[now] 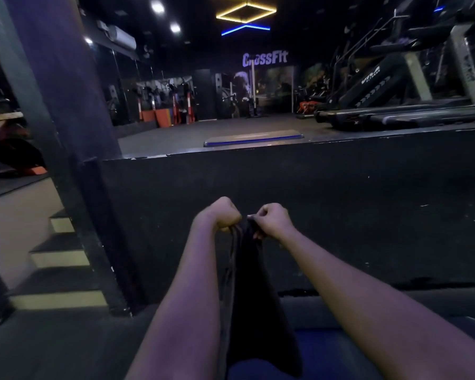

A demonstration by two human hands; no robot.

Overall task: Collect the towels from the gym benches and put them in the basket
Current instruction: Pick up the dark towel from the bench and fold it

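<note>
- Left hand (pixel 225 215) and right hand (pixel 275 221): both fisted, knuckles close together, each gripping the top edge of a dark towel (pixel 254 297).
- Towel hangs down between the forearms, in front of the black face of a raised platform (pixel 258 182).
- Blue-edged mat (pixel 252 138) lies on top of the platform, near its front edge.
- Steps (pixel 58 259) rise left of the platform.
- Treadmills (pixel 395 116) stand on the platform's right side.
- Lit sign (pixel 265 58) on the wall beyond the platform.
</note>
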